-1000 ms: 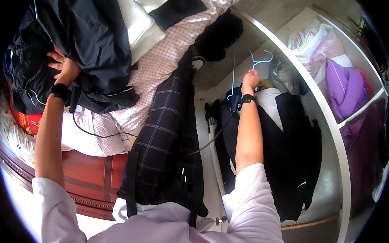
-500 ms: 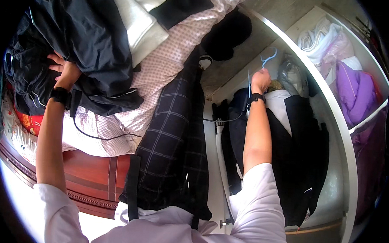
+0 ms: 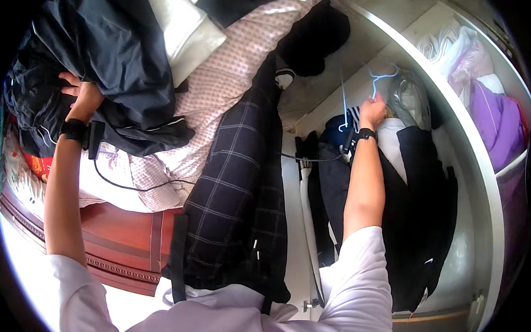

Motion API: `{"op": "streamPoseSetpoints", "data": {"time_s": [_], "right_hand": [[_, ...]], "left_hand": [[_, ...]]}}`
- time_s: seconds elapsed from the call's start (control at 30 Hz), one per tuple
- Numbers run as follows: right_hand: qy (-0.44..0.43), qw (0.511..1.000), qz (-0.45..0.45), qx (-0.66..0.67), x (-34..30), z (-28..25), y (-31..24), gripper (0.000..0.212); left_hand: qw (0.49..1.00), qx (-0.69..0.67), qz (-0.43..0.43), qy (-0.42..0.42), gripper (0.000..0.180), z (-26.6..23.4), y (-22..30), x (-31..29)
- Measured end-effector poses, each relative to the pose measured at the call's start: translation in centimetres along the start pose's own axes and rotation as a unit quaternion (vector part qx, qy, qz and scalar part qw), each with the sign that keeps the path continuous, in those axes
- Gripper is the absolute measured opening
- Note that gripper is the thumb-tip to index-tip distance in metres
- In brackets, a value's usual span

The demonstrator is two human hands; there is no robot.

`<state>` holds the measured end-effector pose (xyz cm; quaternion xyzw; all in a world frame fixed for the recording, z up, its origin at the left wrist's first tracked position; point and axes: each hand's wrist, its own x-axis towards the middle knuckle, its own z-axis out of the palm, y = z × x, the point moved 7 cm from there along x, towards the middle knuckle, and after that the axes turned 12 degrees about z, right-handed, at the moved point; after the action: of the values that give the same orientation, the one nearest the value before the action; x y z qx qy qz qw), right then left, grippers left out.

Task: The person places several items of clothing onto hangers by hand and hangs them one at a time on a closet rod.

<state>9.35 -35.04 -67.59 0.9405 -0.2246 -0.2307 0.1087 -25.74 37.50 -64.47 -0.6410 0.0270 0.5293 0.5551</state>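
Note:
My right hand [image 3: 372, 113] is closed on a light blue clothes hanger [image 3: 375, 82] inside the wardrobe at right. Part of the hanger shows beyond the fingers, and a thin blue length hangs left of the hand. Black clothes [image 3: 415, 230] and a white garment [image 3: 393, 148] lie below and beside that wrist. On the left, my left hand [image 3: 85, 98] rests among dark clothes on the bed, its visible fingers apart. A black jacket [image 3: 126, 56] with thin white piping covers part of this hand.
The bed has a pink checked quilt [image 3: 218, 85], a white cloth [image 3: 191, 37] and a red-brown wooden side [image 3: 123, 228]. A white wardrobe edge [image 3: 479, 156] curves past my right arm. Beyond it a compartment holds a purple garment [image 3: 496, 118]. A black cable [image 3: 137, 189] runs from my left wrist.
My right hand has moved slightly right with the blue hanger, which has turned so more of it shows. The left hand stays on the dark clothes, and the view has shifted a little.

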Motion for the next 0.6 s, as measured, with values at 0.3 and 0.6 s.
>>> {"op": "streamPoseSetpoints", "data": {"time_s": [0.3, 0.6], "right_hand": [[-0.01, 0.989, -0.149, 0.01, 6.3, -2.6, 4.0, 0.032], [-0.587, 0.774, 0.072, 0.228, -0.3, -5.2, 2.2, 0.031]], "left_hand": [[0.998, 0.018, 0.06, 0.024, 0.05, -1.5, 1.1, 0.5], [0.993, 0.113, 0.01, -0.029, 0.046, -0.4, 0.5, 0.6]]}}
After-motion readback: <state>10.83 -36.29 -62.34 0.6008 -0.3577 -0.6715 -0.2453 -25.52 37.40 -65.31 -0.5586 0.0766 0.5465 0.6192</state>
